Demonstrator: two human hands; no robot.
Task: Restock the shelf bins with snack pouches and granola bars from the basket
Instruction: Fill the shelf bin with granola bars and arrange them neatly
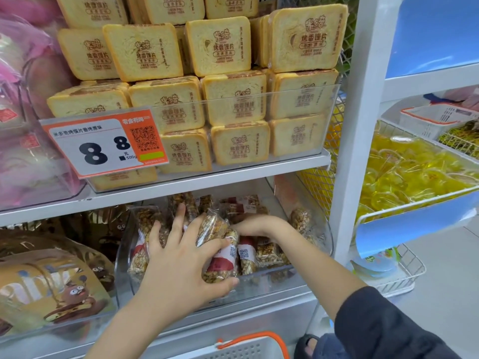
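From the head camera we see our left hand [178, 257] gripping a granola bar [219, 248] in clear wrap, thumb under its lower end and fingers spread over the bars behind. The bar stands tilted inside the clear bin [325, 237] on the lower shelf, and its red-and-white band carries a small QR code. Our right hand [255, 225] reaches deeper into the same bin, fingers curled down among the other bars [261, 251]; whether it holds one we cannot tell.

On the shelf above, a clear box holds stacked toast-slice packs [233, 99] printed in brown Chinese characters. Its orange price tag [103, 143] reads "8 8", with "元" and "500g" beside a QR code.

Left of the bin sit gold bags [51, 286] with a brown cartoon figure. Right of the white post [352, 125], a wire basket holds yellow jelly cups [404, 172]. The white basket [248, 345] with its orange handle shows at the bottom edge.
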